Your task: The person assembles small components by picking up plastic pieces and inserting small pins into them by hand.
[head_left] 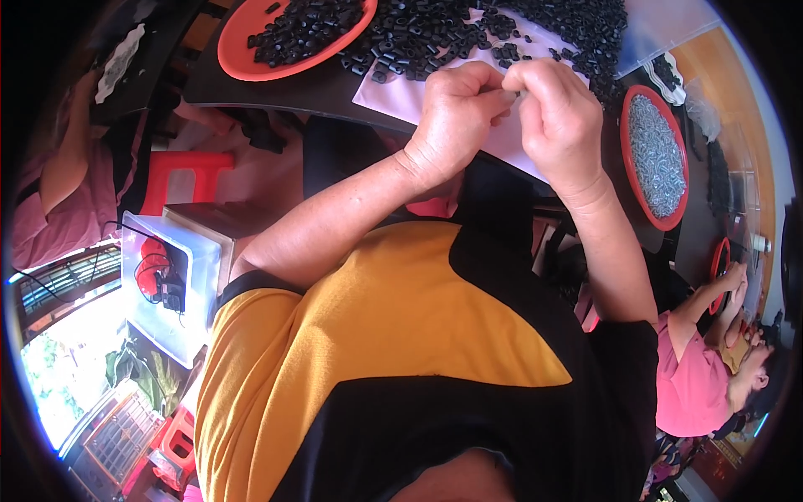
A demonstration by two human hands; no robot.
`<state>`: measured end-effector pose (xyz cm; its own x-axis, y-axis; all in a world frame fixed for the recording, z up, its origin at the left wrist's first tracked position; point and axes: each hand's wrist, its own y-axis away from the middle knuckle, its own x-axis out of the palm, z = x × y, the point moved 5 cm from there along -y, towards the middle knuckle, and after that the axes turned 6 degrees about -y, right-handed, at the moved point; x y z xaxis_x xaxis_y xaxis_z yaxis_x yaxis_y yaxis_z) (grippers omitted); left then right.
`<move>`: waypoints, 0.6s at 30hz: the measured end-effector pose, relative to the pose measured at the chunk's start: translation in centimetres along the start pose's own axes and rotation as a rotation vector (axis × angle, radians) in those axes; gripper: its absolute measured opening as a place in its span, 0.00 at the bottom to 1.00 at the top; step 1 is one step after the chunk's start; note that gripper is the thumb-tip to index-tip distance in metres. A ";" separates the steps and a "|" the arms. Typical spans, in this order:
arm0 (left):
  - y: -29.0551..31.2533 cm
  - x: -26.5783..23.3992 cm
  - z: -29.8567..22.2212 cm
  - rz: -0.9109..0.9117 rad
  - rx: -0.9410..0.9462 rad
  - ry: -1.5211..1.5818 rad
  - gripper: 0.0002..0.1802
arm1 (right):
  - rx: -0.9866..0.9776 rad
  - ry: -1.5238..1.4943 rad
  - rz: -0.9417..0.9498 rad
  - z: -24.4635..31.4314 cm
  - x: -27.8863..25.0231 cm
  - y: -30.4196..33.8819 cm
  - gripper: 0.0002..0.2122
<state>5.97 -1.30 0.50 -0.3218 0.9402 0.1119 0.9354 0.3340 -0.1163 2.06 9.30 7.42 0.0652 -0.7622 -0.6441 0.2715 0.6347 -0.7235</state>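
Note:
My left hand [458,117] and my right hand [559,117] meet over the near edge of the table, fingers pinched together. Between the fingertips is something small and partly dark; the fingers hide most of it, so its kind does not show. Just beyond my hands, a heap of small black plastic pieces [427,38] spreads over a pale pink sheet [381,102]. On the left, an orange-red basin [242,69] holds more of these black pieces. To the right of my right hand stands a red basin [627,159] full of small silvery metal parts [657,155].
A clear plastic sheet [661,29] lies at the far right. Left of me are a red stool [188,163] and a translucent plastic bin [196,284] with red and black items inside. A person in pink [690,385] works at the right, another in mauve [63,201] at the left.

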 end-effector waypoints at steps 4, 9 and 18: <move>0.1 -0.2 0.3 -0.048 -0.018 0.038 0.03 | 0.220 -0.194 -0.036 -1.2 0.4 0.3 0.14; -0.2 0.0 0.6 -0.062 0.039 0.042 0.03 | -0.046 0.103 -0.021 0.3 0.6 0.1 0.13; 0.1 -0.3 -0.4 -0.085 -0.034 0.091 0.07 | -0.127 0.344 -0.094 2.0 1.8 1.3 0.14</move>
<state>6.27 -1.56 0.84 -0.3873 0.8979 0.2091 0.9100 0.4087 -0.0693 4.45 8.45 5.80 -0.2867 -0.7438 -0.6038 0.1385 0.5915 -0.7944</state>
